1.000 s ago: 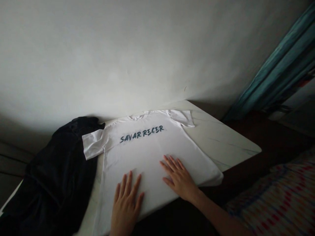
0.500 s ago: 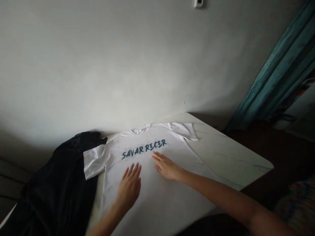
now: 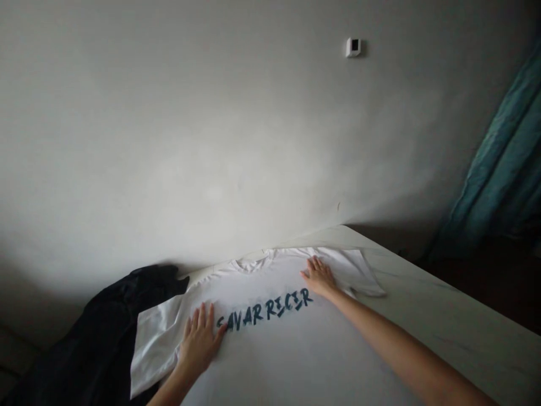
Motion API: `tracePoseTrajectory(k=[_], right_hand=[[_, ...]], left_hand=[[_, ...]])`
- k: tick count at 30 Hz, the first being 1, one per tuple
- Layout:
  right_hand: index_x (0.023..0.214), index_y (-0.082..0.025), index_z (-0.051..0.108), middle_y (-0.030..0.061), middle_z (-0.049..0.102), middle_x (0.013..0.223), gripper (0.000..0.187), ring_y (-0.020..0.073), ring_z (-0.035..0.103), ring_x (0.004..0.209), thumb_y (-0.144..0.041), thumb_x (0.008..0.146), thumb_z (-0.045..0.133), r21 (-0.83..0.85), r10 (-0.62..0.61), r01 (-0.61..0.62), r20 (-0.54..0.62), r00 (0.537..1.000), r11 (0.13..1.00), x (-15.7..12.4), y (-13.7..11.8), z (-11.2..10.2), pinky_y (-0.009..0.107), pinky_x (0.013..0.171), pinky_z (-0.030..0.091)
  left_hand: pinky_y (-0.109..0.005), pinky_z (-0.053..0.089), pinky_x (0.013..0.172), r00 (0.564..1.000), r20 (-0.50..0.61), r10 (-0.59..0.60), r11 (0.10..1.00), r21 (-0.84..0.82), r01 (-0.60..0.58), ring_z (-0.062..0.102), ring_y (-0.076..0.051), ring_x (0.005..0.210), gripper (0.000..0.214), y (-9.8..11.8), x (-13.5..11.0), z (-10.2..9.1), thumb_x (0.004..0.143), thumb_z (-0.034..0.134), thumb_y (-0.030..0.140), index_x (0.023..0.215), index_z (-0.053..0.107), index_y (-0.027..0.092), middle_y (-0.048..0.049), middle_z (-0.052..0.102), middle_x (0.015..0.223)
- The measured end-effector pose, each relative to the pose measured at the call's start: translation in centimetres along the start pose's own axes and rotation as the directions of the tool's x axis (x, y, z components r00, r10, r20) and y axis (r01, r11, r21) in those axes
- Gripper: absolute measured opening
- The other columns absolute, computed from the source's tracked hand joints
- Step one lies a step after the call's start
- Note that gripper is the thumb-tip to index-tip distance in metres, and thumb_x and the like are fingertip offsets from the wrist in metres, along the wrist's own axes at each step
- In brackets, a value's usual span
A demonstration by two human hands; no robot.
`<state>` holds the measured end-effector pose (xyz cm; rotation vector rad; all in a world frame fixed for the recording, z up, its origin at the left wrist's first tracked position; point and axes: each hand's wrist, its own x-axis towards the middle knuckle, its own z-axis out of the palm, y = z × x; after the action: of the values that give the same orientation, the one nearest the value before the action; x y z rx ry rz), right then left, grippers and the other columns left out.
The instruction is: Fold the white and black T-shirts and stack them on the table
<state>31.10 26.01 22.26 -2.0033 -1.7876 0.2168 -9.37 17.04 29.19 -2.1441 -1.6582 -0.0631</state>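
A white T-shirt [image 3: 270, 355] with dark lettering across its chest lies spread on a pale marbled table, collar toward the wall. My left hand [image 3: 200, 338] rests flat on the shirt by the left end of the lettering, near the left sleeve, fingers apart. Near the right shoulder, just above the end of the lettering, my right hand [image 3: 320, 276] lies palm down on the cloth with its fingers stretched out. Neither hand grips anything. The shirt's lower part runs out of view at the bottom.
Dark cloth [image 3: 97, 327] is heaped on the left, partly under the left sleeve. The marbled table [image 3: 435, 316] extends to the right and meets the wall [image 3: 236, 141] behind. A small white device [image 3: 354, 47] is mounted on the wall. A teal curtain [image 3: 499, 152] hangs at the right.
My hands have spread apart, the left outward to the left chest and the right up to the right shoulder. The view has tilted upward, showing more wall.
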Motion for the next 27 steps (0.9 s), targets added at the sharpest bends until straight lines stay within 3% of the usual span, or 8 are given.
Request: tracePoseTrajectory(k=[2,4,6,9,12,14,21,27], right_hand=[[0.139,-0.008,0.053,0.0245,0.045,0.145,0.055,0.0385,0.038,0.137,-0.040,0.097,0.037,0.006,0.000,0.000,-0.021,1.000,1.000,1.3,-2.3,0.4,0.054,0.109,0.033],[0.142,-0.012,0.050,0.0183,0.043,0.148,0.053,0.0327,0.037,0.139,-0.037,0.097,0.036,0.078,-0.249,0.248,0.005,0.968,0.966,1.6,-5.9,0.6,0.044,0.113,0.033],[0.148,-0.021,0.042,0.0079,0.038,0.153,0.052,0.0242,0.035,0.141,-0.037,0.098,0.039,0.194,-0.560,0.542,0.052,0.827,0.818,1.0,-9.2,0.6,0.032,0.116,0.029],[0.153,-0.026,0.028,0.0027,0.028,0.157,0.061,0.0190,0.029,0.143,-0.045,0.097,0.044,0.335,-0.787,0.719,0.142,0.601,0.609,0.0,-11.1,0.1,0.028,0.119,0.022],[0.152,-0.027,0.028,0.0012,0.023,0.158,0.059,0.0181,0.020,0.146,-0.045,0.098,0.044,0.366,-0.831,0.747,0.206,0.517,0.556,0.8,-9.3,-0.7,0.034,0.121,0.015],[0.149,-0.032,0.034,-0.0026,0.025,0.157,0.053,0.0175,0.019,0.146,-0.042,0.098,0.045,0.343,-0.813,0.737,0.228,0.536,0.583,2.3,-7.0,-1.2,0.037,0.121,0.014],[0.149,-0.036,0.034,-0.0052,0.022,0.157,0.052,0.0204,0.023,0.146,-0.043,0.098,0.041,0.230,-0.595,0.550,0.259,0.761,0.803,7.1,-2.1,-0.3,0.042,0.121,0.015],[0.151,-0.031,0.032,-0.0023,0.023,0.159,0.054,0.0228,0.021,0.146,-0.046,0.099,0.035,0.114,-0.499,0.487,0.266,0.825,0.866,7.7,-0.9,0.5,0.044,0.121,0.016]], left_hand=[[-0.059,0.032,0.110,0.996,0.056,-0.065,0.998,0.028,0.063,0.043,-0.042,0.133,0.068,1.4,3.1,0.0,0.092,0.036,0.057,0.134,0.057,0.007,-0.0219,0.053,0.139],[-0.052,0.031,0.113,0.993,0.117,0.012,0.998,-0.057,-0.005,0.035,-0.034,0.140,0.064,3.6,6.6,0.0,0.097,0.031,0.049,0.142,0.047,0.007,-0.0196,0.043,0.148],[-0.044,0.031,0.115,0.973,0.149,0.176,0.972,-0.182,-0.148,0.028,-0.026,0.144,0.062,5.7,9.6,0.2,0.099,0.026,0.045,0.149,0.034,0.009,-0.0159,0.034,0.154],[-0.041,0.029,0.116,0.925,0.175,0.337,0.918,-0.278,-0.282,0.026,-0.023,0.145,0.063,6.6,11.7,1.0,0.100,0.027,0.049,0.152,0.027,0.013,-0.0133,0.030,0.156],[-0.042,0.023,0.118,0.888,0.176,0.424,0.879,-0.315,-0.357,0.022,-0.021,0.147,0.060,4.5,11.9,1.5,0.100,0.027,0.050,0.153,0.024,0.023,-0.0074,0.027,0.158],[-0.043,0.019,0.119,0.869,0.194,0.454,0.864,-0.333,-0.378,0.018,-0.021,0.148,0.057,2.3,11.9,1.4,0.100,0.026,0.051,0.153,0.020,0.030,-0.0032,0.024,0.159],[-0.048,0.018,0.119,0.884,0.324,0.336,0.921,-0.311,-0.236,0.016,-0.024,0.148,0.060,-2.3,13.2,1.2,0.098,0.025,0.058,0.152,0.017,0.034,0.0010,0.017,0.160],[-0.045,0.021,0.118,0.914,0.284,0.290,0.946,-0.233,-0.227,0.021,-0.024,0.147,0.059,-4.0,12.4,2.8,0.098,0.024,0.057,0.153,0.016,0.034,0.0022,0.020,0.159]])
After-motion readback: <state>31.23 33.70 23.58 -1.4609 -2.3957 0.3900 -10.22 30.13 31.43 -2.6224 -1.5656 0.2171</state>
